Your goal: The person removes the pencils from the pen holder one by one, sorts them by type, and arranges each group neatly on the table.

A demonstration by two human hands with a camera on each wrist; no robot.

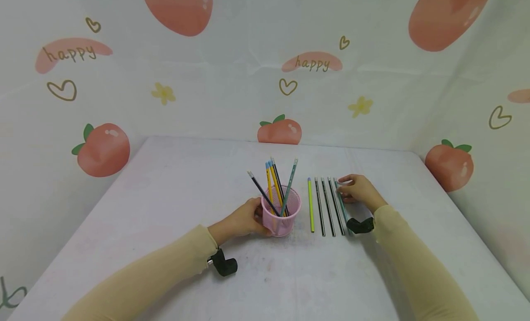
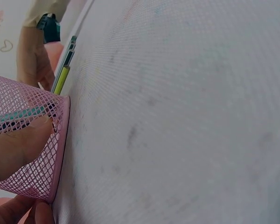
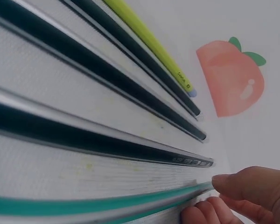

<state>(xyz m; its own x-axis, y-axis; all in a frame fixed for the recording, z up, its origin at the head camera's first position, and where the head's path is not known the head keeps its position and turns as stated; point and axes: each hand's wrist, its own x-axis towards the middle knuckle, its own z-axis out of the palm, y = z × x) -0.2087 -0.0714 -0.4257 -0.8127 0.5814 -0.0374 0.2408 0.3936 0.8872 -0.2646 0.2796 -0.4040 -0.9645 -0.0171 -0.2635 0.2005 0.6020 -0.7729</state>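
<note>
A pink mesh pencil cup [image 1: 281, 226] stands upright on the table with several pencils leaning in it. My left hand [image 1: 244, 218] grips its side, and in the left wrist view the thumb [image 2: 25, 142] presses on the mesh near the base. To the right of the cup, a row of pencils lies side by side: a yellow-green pencil [image 1: 311, 206], then several dark ones [image 1: 327, 206], and a teal pencil [image 1: 342, 203] at the right end. My right hand [image 1: 359, 190] pinches the far end of the teal pencil [image 3: 102, 207] between thumb and fingers.
The white table [image 1: 186, 174] meets a printed cloth backdrop [image 1: 232, 100] at the back and sides. Dark wrist cameras sit on both wrists, the right camera [image 1: 360, 225] overlapping the near end of the teal pencil in the head view.
</note>
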